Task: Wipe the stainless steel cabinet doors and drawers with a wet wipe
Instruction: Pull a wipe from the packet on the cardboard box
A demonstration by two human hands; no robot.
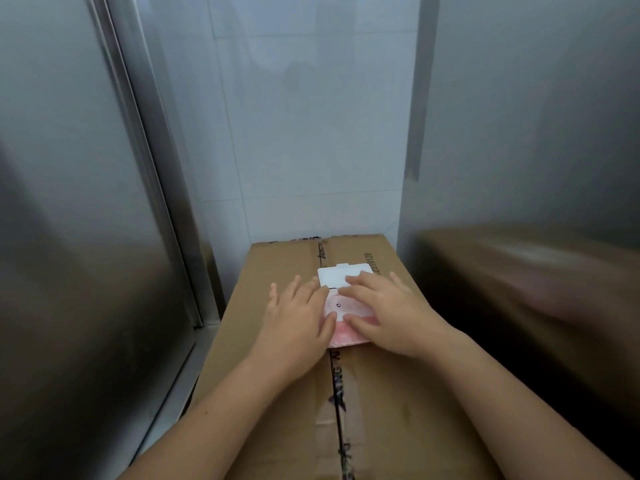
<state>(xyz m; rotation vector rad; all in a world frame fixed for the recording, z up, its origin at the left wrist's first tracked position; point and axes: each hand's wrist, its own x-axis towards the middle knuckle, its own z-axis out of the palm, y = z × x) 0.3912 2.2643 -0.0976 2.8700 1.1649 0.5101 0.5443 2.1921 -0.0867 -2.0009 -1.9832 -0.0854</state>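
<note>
"Pink soft plastic wet-wipe pack (347,338), where does it lie?" asks the first watcher.

"On top of the taped brown cardboard box (277,393), near its far end, with its white flip lid (337,277) standing open toward the white tiled wall (311,133)," says the second. "The person has both hands on it."

"How do the fingers sit?"

"The left hand (298,315) rests flat on the pack's left side, fingers straight and a little spread, steadying it. The right hand (391,315) lies across the right side, fingers stretched out toward the lid's hinge and the thumb on the pink wrapper. Whether a wipe is caught under them cannot be told, and none shows at the opening."

"So which step is this?"

"Fetching the wipe, by the look of it. The brushed stainless steel cabinet door (86,168) to the left and the steel panel (536,116) to the right are untouched by either hand, so the wiping itself seems not yet begun."

"And the next move?"

"Probably one hand holding the pack down while the other pinches a single sheet at the opening and draws it out. The lid should then be shut, lest the remaining wipes dry."
</note>
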